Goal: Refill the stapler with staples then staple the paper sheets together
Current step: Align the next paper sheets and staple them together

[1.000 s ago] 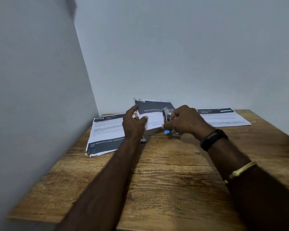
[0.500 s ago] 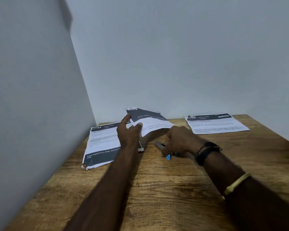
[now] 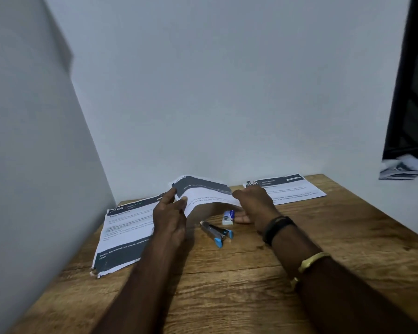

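My left hand (image 3: 170, 216) pinches the near left edge of a bent set of paper sheets (image 3: 204, 192), which arches above the table. My right hand (image 3: 255, 204) grips the same sheets at their right edge. The stapler (image 3: 216, 232), silver with blue ends, lies on the wood between my forearms, touched by neither hand. A small white and blue staple box (image 3: 228, 217) lies just behind it, under the raised sheets.
Another printed sheet set (image 3: 121, 239) lies flat at the left by the grey wall. A third printed sheet (image 3: 297, 189) lies at the back right. The wooden table (image 3: 227, 285) ends at walls on the left and behind. More papers (image 3: 405, 168) rest on a ledge at the far right.
My right hand let go of the stapler, which now lies on the table, and moved up to the sheets' right edge. The staple box came into sight.
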### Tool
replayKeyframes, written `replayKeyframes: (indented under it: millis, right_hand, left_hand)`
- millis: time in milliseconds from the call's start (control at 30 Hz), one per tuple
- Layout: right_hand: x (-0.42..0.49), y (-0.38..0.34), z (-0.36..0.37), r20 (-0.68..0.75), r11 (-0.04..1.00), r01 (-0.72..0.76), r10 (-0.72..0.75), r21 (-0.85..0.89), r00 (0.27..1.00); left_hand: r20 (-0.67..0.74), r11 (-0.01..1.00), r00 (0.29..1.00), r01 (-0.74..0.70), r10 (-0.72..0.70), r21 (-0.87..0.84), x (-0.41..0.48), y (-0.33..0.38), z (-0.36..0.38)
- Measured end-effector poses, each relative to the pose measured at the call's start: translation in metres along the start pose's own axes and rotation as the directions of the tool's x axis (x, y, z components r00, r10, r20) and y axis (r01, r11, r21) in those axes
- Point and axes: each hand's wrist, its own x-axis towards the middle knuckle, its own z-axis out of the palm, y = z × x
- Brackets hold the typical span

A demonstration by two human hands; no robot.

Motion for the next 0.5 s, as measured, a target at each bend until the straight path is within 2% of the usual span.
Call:
replayKeyframes:
  millis: [67,167,267,400,500]
  right_hand:
    - [0.005,0.002,-0.001,0.008,0.99,-0.017,0.016,0.14,1.0]
    - [0.012,0.006,-0.005,-0.153,0.98,0.063,-0.034,0.19,0.988]
    - [0.017,0.006,-0.013,-0.27,0.983,0.116,-0.075,0.141,0.96]
    - [0.022,0.002,-0.031,-0.38,0.979,0.203,-0.18,0.023,0.907]
    - [0.025,-0.002,-0.049,-0.449,0.967,0.249,-0.243,-0.046,0.86]
  left_hand:
    - [0.016,0.999,0.999,0.033,-0.033,-0.028,-0.002,-0.001,0.004]
    - [0.04,1.0,0.999,0.029,-0.028,-0.011,-0.006,-0.001,0.008]
    - [0.028,0.999,1.0,0.009,-0.01,0.046,-0.004,-0.003,0.008]
    - [-0.09,0.973,0.994,-0.035,0.057,0.228,0.001,-0.013,0.012]
    - [-0.089,0.958,0.995,-0.025,0.053,0.286,0.002,-0.023,0.029]
